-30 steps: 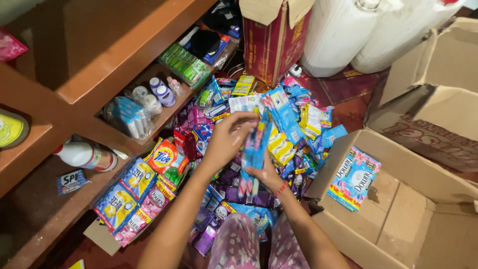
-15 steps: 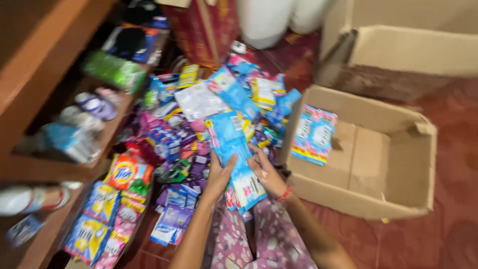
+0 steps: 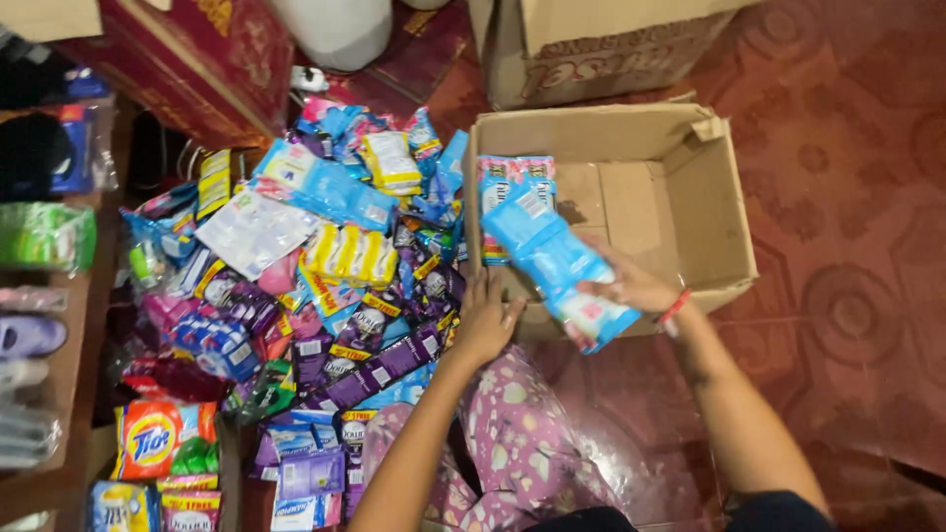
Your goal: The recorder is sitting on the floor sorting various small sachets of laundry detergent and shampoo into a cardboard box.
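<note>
My right hand point(image 3: 631, 286) grips a strip of light blue sachets point(image 3: 557, 266) and holds it over the near side of an open cardboard box point(image 3: 724, 197). Inside that box, a pink and blue sachet pack point(image 3: 512, 177) leans against the left wall. My left hand point(image 3: 485, 320) rests open against the box's near left corner, fingers spread, holding nothing. To its left, a big pile of sachet strips point(image 3: 325, 266) in blue, purple, yellow and pink covers the floor.
A second cardboard box point(image 3: 611, 49) stands behind the open one. At the far left are a red carton point(image 3: 197, 59) and wooden shelves point(image 3: 59, 325) with packets. An orange detergent packet point(image 3: 158, 438) lies bottom left. Red patterned floor point(image 3: 847, 296) spreads right.
My view has swung right, bringing the open box to the middle. My right hand has carried the blue strip from the pile over to the box. My left hand let go and dropped to the box's corner.
</note>
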